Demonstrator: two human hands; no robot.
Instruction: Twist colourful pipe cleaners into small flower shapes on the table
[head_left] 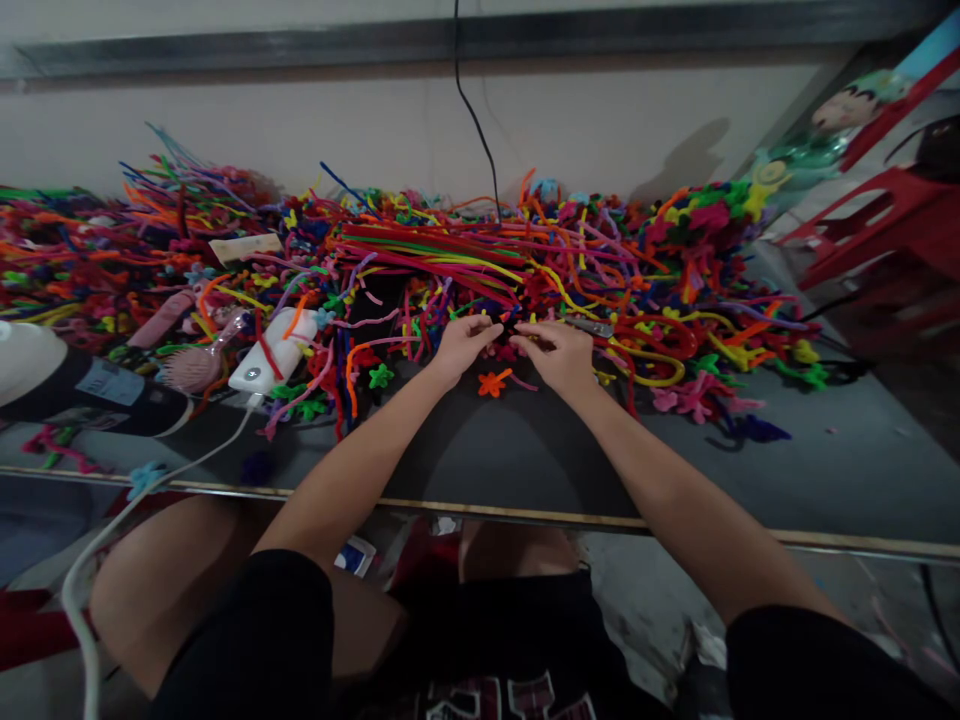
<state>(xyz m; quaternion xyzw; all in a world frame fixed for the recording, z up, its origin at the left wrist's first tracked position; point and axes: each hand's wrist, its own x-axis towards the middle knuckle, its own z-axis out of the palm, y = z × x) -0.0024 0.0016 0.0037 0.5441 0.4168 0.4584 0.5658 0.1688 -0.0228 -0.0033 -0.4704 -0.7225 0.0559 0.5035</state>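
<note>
My left hand (463,343) and my right hand (560,352) rest close together on the dark tabletop (517,450), at the near edge of a big heap of coloured pipe cleaners (450,255). Both hands have their fingers pinched toward each other around a small piece I cannot make out, over red and dark strands. An orange pipe-cleaner flower (493,382) lies on the table just in front of the hands. A green flower (381,376) lies to the left of my left wrist.
A white power bank (274,352) with a white cable (180,468) lies at the left, beside a pink hairbrush (196,362). A black cord (475,115) hangs down the wall. Red plastic stools (885,235) stand at right. Pink and blue flowers (694,398) lie at the heap's right edge.
</note>
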